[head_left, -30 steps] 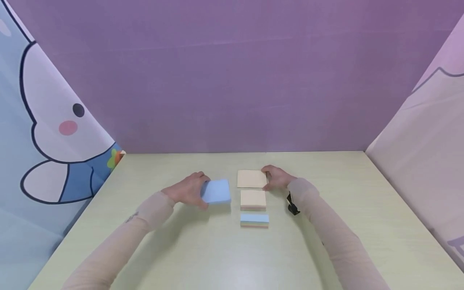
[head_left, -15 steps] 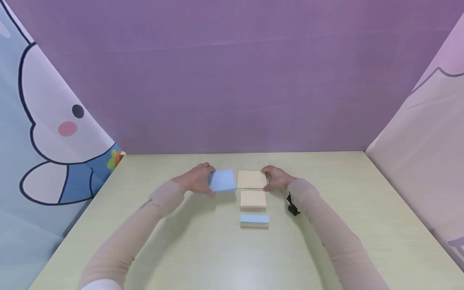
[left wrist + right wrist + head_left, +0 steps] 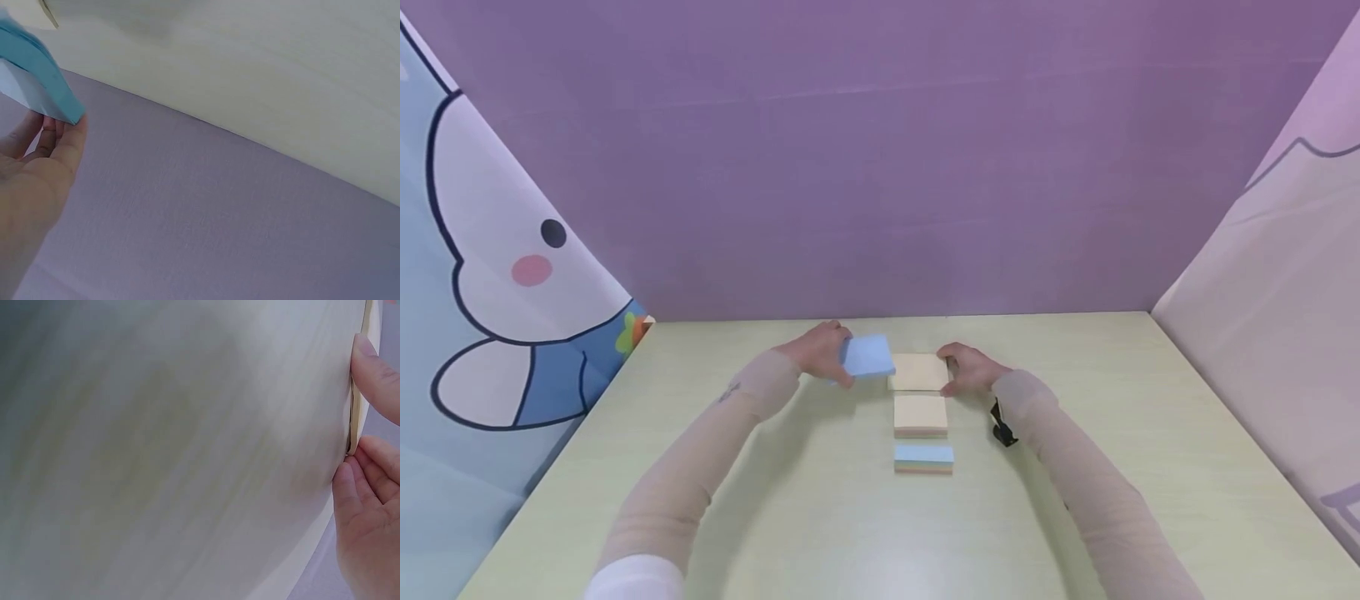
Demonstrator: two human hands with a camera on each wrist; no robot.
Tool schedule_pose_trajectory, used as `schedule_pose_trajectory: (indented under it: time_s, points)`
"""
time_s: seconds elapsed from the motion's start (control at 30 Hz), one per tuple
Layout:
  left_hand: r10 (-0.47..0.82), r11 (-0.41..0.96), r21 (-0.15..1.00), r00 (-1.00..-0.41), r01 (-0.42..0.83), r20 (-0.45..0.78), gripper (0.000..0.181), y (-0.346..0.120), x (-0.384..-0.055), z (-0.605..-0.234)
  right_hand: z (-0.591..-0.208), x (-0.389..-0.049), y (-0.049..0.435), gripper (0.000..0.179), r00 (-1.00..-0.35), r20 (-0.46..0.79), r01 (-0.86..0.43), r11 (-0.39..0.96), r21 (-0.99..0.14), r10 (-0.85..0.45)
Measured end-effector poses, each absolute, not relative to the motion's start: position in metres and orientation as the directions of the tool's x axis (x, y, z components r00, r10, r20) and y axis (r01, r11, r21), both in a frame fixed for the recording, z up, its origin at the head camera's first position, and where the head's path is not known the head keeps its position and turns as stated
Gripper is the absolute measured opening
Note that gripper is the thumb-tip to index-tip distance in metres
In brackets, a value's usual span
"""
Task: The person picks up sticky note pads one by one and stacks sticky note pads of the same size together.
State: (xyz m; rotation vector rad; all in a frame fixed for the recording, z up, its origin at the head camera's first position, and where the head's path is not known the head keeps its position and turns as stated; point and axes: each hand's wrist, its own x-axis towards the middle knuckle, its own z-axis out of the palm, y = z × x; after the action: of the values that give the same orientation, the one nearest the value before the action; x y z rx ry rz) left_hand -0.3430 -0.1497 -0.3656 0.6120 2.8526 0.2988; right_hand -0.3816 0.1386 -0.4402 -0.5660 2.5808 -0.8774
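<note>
A thick blue sticky note pad (image 3: 868,357) is held up by its left side in my left hand (image 3: 822,352), thumb on the near edge and fingers on the far one. Its right corner overlaps the left edge of a thin cream note pad (image 3: 919,372) in the head view; whether they touch I cannot tell. My right hand (image 3: 972,369) grips that cream pad at its right end, low at the table. In the right wrist view, the thumb and fingertips lie against the pad's narrow edge (image 3: 355,419). The left wrist view has the blue pad (image 3: 40,65) bending slightly above the fingers.
Nearer me, in line with the cream pad, lie a smaller cream-topped pad (image 3: 920,412) and a narrow blue-topped pad (image 3: 923,456). The pale table (image 3: 820,533) ends at a purple backdrop (image 3: 880,208). Printed cloths hang on both sides.
My left hand has carried the blue pad away from me and to the right, up to the cream pad's left edge. My right hand keeps its place on the cream pad.
</note>
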Motion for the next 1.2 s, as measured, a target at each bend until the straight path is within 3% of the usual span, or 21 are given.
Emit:
schedule_pose_trajectory:
  time_s: [0.37, 0.8, 1.2]
  points:
    - [0.444, 0.886, 0.225, -0.881, 0.405, -0.162, 0.079, -0.128, -0.368, -0.377, -0.441, -0.382, 0.141, 0.074, -0.860, -0.191, -0.262, 0.730, -0.631, -0.474]
    - [0.437, 0.885, 0.250, -0.886, 0.393, -0.153, 0.077, -0.111, -0.377, -0.390, -0.441, -0.383, 0.139, 0.077, -0.854, -0.196, -0.256, 0.718, -0.648, -0.481]
    - [0.494, 0.861, 0.234, -0.853, 0.452, -0.170, 0.078, -0.096, -0.384, -0.399, -0.442, -0.384, 0.140, 0.082, -0.856, -0.212, -0.238, 0.724, -0.647, -0.471]
